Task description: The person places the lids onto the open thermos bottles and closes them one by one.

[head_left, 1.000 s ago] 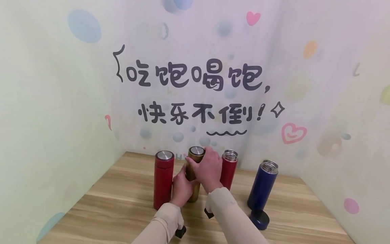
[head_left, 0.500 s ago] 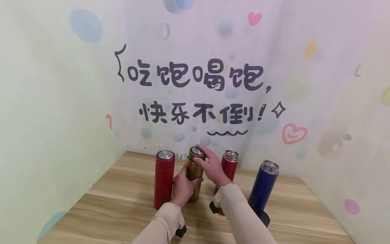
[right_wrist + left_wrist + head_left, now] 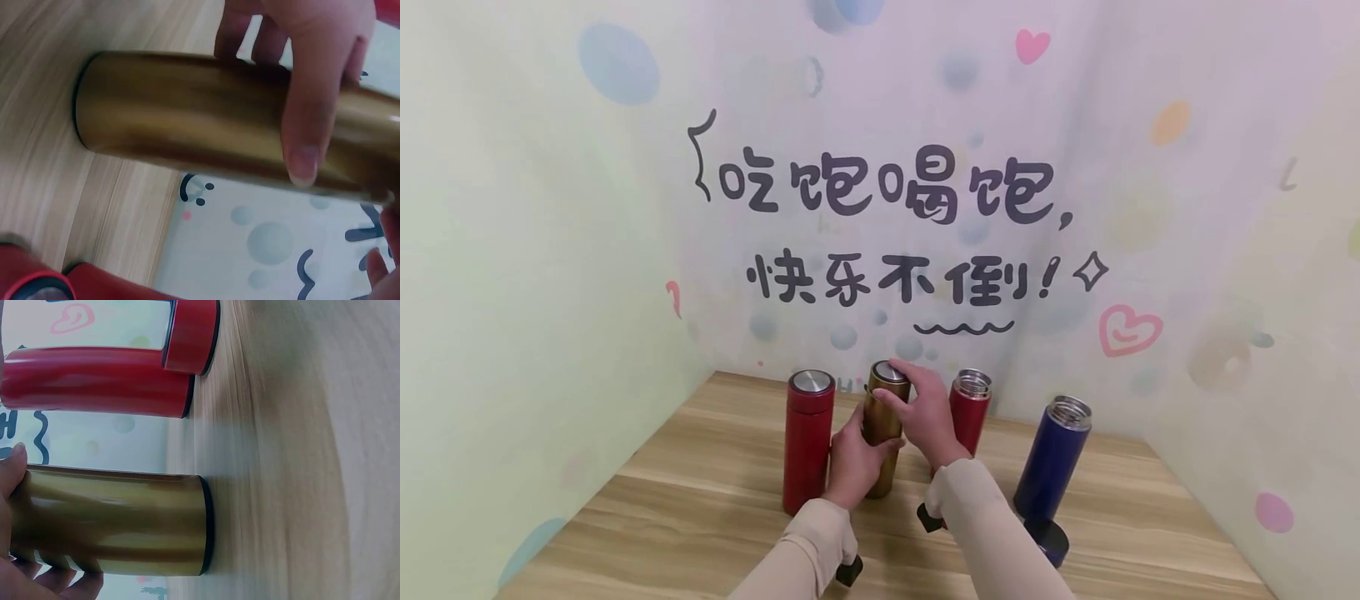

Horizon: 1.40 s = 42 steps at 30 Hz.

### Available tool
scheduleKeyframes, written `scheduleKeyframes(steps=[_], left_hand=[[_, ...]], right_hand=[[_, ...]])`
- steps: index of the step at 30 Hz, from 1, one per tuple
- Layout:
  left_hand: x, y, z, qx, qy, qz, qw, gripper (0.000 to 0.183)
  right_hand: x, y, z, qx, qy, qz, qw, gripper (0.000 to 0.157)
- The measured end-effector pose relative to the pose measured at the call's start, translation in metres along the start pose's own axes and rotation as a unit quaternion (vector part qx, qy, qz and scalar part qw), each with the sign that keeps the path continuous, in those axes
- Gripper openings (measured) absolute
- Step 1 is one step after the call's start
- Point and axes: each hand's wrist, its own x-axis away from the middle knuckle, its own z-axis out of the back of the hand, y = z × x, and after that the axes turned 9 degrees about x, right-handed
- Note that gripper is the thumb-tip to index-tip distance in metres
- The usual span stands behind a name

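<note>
Thermos (image 3: 882,417) in gold, upright toward the back edge of the tabletop (image 3: 662,500), left hand (image 3: 853,462) clamped round its body, right hand (image 3: 928,412) pinching its lid (image 3: 883,372), capped red thermos (image 3: 808,450) nearer the left edge

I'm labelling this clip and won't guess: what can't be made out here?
Head view: most of the uncapped red flask's lower body, behind the right hand and cream sleeve.
Head view: part of the dark blue cap, behind that sleeve.
Left wrist view: the gold flask's lid, beyond the left edge.
Head view: the uncapped blue flask's contents, too small to tell.
</note>
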Motion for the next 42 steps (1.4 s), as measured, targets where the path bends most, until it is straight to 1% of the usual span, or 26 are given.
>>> scheduleKeyframes(steps=[2,4,6,8,10,12,14,16,18,20,26,31,35,38,42], left_hand=[[0.000,0.000,-0.001,0.004,-0.003,0.003,1.0000,0.075],[0.000,0.000,-0.001,0.003,-0.006,0.011,0.9999,0.076],[0.000,0.000,-0.002,0.003,-0.008,0.018,0.9998,0.077],[0.000,0.000,-0.002,0.004,-0.010,0.023,0.9997,0.078],[0.000,0.000,-0.002,0.003,-0.006,0.022,0.9997,0.077],[0.000,0.000,-0.002,0.001,0.000,0.018,0.9998,0.076],[-0.001,0.001,-0.003,-0.001,0.006,0.012,0.9999,0.075],[0.000,0.001,-0.003,-0.001,0.010,0.007,0.9999,0.075],[0.000,0.001,-0.004,0.000,0.010,0.005,0.9999,0.075],[0.000,0.002,-0.004,0.000,0.009,0.003,1.0000,0.075],[0.000,0.001,-0.004,0.004,0.011,0.003,0.9999,0.074],[0.000,0.002,-0.003,0.009,0.009,0.007,0.9999,0.073],[0.000,0.002,-0.003,0.008,0.004,0.004,1.0000,0.072],[0.000,0.002,-0.002,0.009,0.002,0.004,0.9999,0.073],[0.000,0.002,-0.002,0.009,0.002,0.005,0.9999,0.074]], right_hand=[[0.001,-0.003,-0.003,0.028,0.028,0.002,0.999,0.055],[0.002,-0.005,-0.005,0.051,0.047,0.000,0.998,0.056],[0.003,-0.006,-0.007,0.065,0.054,-0.006,0.996,0.057],[0.003,-0.006,-0.008,0.058,0.050,-0.012,0.997,0.058],[0.004,-0.005,-0.008,0.026,0.028,-0.017,0.999,0.058],[0.005,-0.001,-0.007,-0.028,-0.004,-0.023,0.999,0.058],[0.007,0.002,-0.005,-0.095,-0.038,-0.035,0.994,0.058],[0.009,0.007,-0.002,-0.144,-0.062,-0.046,0.987,0.059],[0.009,0.010,0.000,-0.175,-0.074,-0.054,0.980,0.060],[0.008,0.012,0.001,-0.186,-0.079,-0.057,0.978,0.059],[0.005,0.013,0.002,-0.183,-0.070,-0.063,0.979,0.056],[0.007,0.009,-0.001,-0.167,-0.044,-0.077,0.982,0.058],[0.008,0.004,-0.004,-0.135,-0.011,-0.077,0.988,0.060],[0.008,0.002,-0.007,-0.111,0.012,-0.065,0.992,0.062],[0.008,-0.002,-0.010,-0.087,0.030,-0.067,0.994,0.063]])
